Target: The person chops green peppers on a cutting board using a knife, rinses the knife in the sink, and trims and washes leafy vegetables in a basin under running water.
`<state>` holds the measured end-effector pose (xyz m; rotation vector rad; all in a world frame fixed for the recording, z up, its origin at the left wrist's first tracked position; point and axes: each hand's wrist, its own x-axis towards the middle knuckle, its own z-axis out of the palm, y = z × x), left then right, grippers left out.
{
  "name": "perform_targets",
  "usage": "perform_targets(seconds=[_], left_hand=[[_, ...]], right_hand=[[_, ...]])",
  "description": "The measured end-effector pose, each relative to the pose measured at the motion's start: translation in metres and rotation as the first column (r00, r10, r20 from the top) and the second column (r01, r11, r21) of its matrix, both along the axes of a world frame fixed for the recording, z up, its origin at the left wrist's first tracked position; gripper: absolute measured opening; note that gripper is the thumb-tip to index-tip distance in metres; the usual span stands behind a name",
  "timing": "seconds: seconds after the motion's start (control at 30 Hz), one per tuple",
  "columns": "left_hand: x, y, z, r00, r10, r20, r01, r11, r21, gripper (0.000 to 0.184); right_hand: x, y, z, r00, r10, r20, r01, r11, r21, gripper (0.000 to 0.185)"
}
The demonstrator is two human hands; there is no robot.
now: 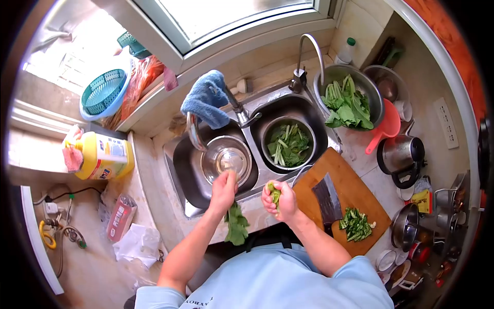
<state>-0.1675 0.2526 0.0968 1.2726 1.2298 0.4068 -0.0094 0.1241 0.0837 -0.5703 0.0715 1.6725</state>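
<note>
Two bare hands are shown over the counter edge in front of a double sink [191, 210], set apart from each other. The left hand [225, 189] is closed, and from it a leafy green [236, 225] is hung, leaf downward; the upper end of the stem is hidden by the fingers. The right hand [280, 200] is clamped around a pale green bunch [275, 194], by which the curled fingers are filled.

In the left basin, a metal bowl [207, 164] is placed below a faucet [193, 134], over which a blue towel [206, 98] is draped. In the right basin, a round pot [264, 140] is occupied by loose greens [289, 147]. At the right, a wooden board [360, 186] is laid on the counter; on it are seen a cleaver [327, 196] and, beside its handle, a heap of cut greens [356, 225]. Whole leaves [351, 105] are contained in a large metal bowl [379, 109] behind the board, with a red scoop [387, 123] positioned just beside it.
</note>
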Motion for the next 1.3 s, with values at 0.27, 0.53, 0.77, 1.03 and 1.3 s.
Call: perform_targets(seconds=[0.27,0.53,0.77,1.03,1.3], left_hand=[[0.164,0.074,-0.079,0.990,-0.127,-0.063,0.133,0.986,0.102,0.054],[0.263,0.002,0.032,0.950,-0.307,0.061,0.187,0.712,0.676,0.016],[0.454,0.037,0.017,0.941,-0.273,-0.201,0.339,0.761,0.553,0.039],[0.517,0.061,0.007,0.776,-0.302,-0.554,0.528,0.792,0.307,0.042],[0.421,0.031,0.106,0.752,-0.372,0.544,0.232,0.922,0.310,0.027]], right_hand=[[0.004,-0.038,0.020,0.982,0.120,0.145,-0.123,0.992,0.011,0.033],[0.027,-0.078,-0.003,0.992,0.117,0.040,-0.118,0.993,0.000,0.023],[0.028,-0.095,-0.011,0.983,0.151,0.103,-0.159,0.984,0.077,0.021],[0.046,-0.136,-0.015,0.991,0.075,0.109,-0.070,0.996,-0.048,0.024],[0.061,-0.140,-0.012,0.999,-0.053,-0.009,0.053,0.999,-0.012,0.021]])
